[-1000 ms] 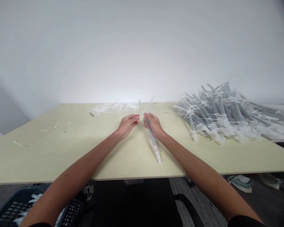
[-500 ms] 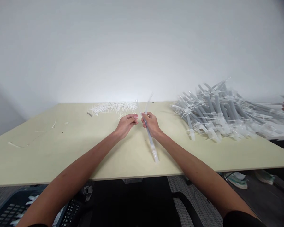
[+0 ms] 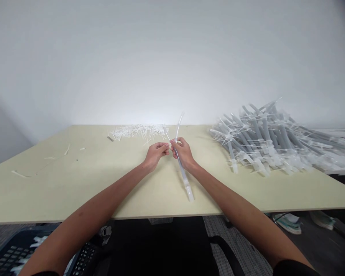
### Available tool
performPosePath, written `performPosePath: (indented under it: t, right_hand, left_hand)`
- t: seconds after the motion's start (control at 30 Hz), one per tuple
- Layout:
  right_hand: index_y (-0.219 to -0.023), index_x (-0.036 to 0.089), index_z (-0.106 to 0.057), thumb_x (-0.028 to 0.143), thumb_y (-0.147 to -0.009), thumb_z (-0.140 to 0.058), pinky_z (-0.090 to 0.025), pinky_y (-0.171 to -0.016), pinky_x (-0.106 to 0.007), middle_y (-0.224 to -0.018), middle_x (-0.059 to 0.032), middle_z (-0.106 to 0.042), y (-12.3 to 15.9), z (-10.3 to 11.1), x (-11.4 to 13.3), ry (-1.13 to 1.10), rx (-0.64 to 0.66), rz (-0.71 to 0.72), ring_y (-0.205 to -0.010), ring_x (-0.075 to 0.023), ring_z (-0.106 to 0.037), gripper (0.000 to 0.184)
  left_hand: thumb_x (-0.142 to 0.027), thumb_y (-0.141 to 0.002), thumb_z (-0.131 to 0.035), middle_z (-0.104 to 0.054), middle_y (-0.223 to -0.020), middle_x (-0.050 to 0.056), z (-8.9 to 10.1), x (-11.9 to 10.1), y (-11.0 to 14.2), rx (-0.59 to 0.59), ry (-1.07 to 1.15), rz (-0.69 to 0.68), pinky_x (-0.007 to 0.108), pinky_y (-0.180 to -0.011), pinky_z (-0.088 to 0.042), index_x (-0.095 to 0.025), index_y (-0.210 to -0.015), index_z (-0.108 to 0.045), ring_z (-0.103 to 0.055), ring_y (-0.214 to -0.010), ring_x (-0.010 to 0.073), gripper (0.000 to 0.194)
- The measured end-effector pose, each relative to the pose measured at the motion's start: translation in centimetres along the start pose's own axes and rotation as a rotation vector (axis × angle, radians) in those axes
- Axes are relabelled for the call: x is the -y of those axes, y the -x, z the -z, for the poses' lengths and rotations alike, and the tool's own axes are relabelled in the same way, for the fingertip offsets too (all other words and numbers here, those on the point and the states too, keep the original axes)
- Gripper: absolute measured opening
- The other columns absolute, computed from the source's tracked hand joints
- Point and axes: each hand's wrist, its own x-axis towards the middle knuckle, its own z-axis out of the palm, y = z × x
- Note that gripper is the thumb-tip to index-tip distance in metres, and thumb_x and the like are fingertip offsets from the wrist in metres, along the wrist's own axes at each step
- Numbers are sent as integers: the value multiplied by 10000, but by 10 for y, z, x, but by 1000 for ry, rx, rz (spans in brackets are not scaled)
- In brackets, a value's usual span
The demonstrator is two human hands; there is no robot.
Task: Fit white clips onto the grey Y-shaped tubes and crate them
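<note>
The left hand [image 3: 156, 154] and right hand [image 3: 184, 153] have drawn together until their fingertips meet, the right gripping a translucent plastic tube [image 3: 183, 177], the left pinching a thin clear strip [image 3: 166, 131].

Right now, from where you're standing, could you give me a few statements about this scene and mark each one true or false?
1. The right hand grips a clear plastic tube. True.
2. The heap of gray tubes lies to the left of the hands. False: it lies to their right.
3. A pile of small white plastic pieces sits near the far edge of the table. True.
4. The left hand lies flat on the table. False: it is raised with curled fingers, right beside the right hand.
5. A dark basket below the table holds white pieces. True.
</note>
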Motion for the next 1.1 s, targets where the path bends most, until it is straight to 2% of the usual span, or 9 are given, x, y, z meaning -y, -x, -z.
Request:
performPosePath:
  t: [0.17, 0.27, 0.37, 0.47, 0.57, 0.87, 1.1]
  right_hand:
    - [-852, 198, -521, 451, -749, -606, -358, -391, -201, -626, 21, -539, -2, 5, 6, -23, 53, -28, -459, -77, -455, 286]
    - [-899, 182, -538, 452, -758, -593, -379, -422, -212, -674, -2, -552, -3, 8, 10, -91, 93, -111, -505, -86, -469, 309]
    - [-961, 174, -544, 388, -700, -669, -340, -406, -198, -675, 11, -520, -3, 8, 10, -110, 117, -161, -509, -76, -430, 359]
    - [-1037, 178, -529, 293, -621, -738, -295, -397, -185, -615, 52, -449, -5, 9, 8, -82, 114, -126, -499, -67, -386, 480]
    - [-1055, 168, -521, 276, -600, -746, -273, -389, -187, -586, 71, -416, -7, 9, 6, -36, 98, -93, -480, -61, -349, 518]
    - [-1023, 173, -545, 337, -669, -687, -247, -365, -181, -559, 73, -389, -10, 11, 0, 14, 62, -22, -445, -51, -299, 416]
    - [-936, 157, -600, 361, -684, -676, -244, -365, -180, -621, 23, -479, -16, 19, -3, 33, 38, -25, -453, -49, -341, 333]
  left_hand:
    - [-392, -700, -681, -583, -719, 49, 5, -3, -3, 49, -143, 4, 316, -709, -459, -117, -725, -613, -540, -632, 116, 283]
    - [-391, -672, -702, -578, -679, 41, 8, -9, -6, 35, -249, -13, 307, -674, -455, -132, -678, -606, -536, -604, 123, 276]
    - [-398, -664, -705, -594, -680, 45, 10, -13, -7, 56, -288, -34, 302, -672, -453, -142, -664, -610, -539, -608, 130, 273]
    - [-407, -671, -697, -611, -712, 57, 10, -15, -7, 105, -316, -49, 307, -688, -458, -144, -682, -624, -542, -627, 135, 273]
    - [-406, -699, -668, -612, -758, 59, 8, -17, -6, 115, -362, -63, 319, -704, -465, -147, -708, -624, -550, -645, 138, 264]
    - [-332, -721, -628, -529, -679, 7, 7, -18, -5, 82, -392, -104, 351, -738, -480, -161, -669, -543, -558, -663, 138, 198]
    - [-277, -720, -613, -468, -648, -21, 5, -24, -3, 161, -372, -79, 391, -821, -488, -158, -637, -505, -519, -632, 101, 181]
